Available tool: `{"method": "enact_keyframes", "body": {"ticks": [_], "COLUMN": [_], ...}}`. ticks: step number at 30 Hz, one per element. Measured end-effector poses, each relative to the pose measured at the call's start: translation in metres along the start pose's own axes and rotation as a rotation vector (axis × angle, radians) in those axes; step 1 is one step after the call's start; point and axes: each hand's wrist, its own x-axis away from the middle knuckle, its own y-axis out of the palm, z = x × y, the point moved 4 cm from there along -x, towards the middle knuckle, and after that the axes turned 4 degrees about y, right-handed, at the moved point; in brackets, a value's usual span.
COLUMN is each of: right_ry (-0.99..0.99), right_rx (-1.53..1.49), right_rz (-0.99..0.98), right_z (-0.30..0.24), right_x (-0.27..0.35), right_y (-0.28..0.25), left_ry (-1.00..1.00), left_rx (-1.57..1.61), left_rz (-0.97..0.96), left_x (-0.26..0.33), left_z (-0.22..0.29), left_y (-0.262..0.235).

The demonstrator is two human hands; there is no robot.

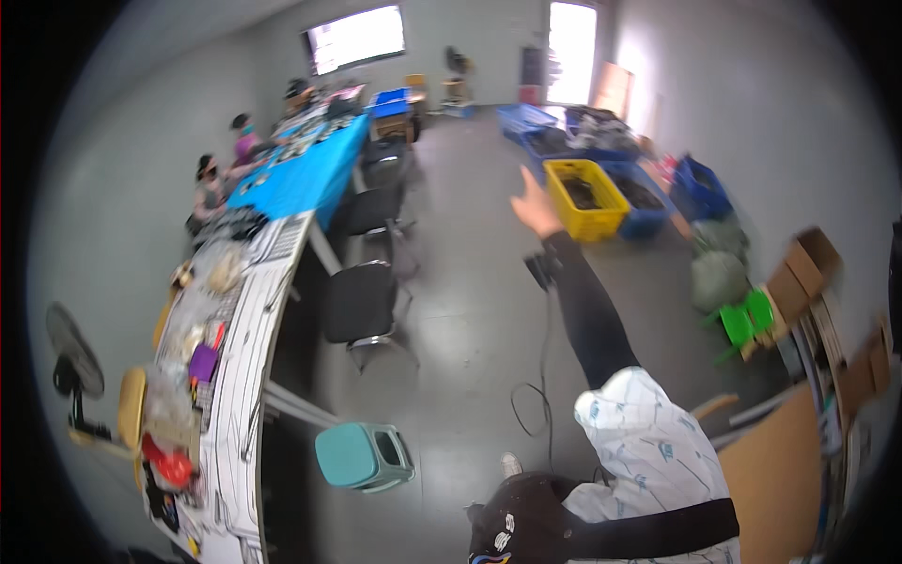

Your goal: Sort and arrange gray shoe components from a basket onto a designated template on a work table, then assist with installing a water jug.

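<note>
My right hand reaches forward above the floor, its thumb apart and at least one finger stretched out. Nothing shows in it, though motion blurs the fingers. The arm has a black sleeve below the wrist and white patterned cloth nearer my body. Just past the hand stands a yellow crate with dark contents; hand and crate look apart. By my wrist is a small black box, and a thin dark cable runs down from it. My left hand is out of the picture.
On the left runs a long table with cluttered bags; people sit along its blue-covered far part. Black chairs and a teal stool line its side. Blue crates, sacks, a green chair and cartons stand right.
</note>
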Motion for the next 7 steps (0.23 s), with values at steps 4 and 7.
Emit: {"method": "enact_keyframes", "body": {"ticks": [4, 7], "right_ry": [0.089, 0.108], "right_rx": [0.221, 0.260], "right_rz": [0.074, -0.005], "right_z": [0.110, 0.083], "right_x": [-0.039, 0.005], "right_y": [-0.130, -0.145], "left_ry": [-0.599, -0.682], "left_rx": [0.554, 0.862], "left_rz": [-0.361, -0.224], "left_x": [-0.009, -0.004], "left_z": [0.072, 0.116], "left_y": [0.141, 0.139]}}
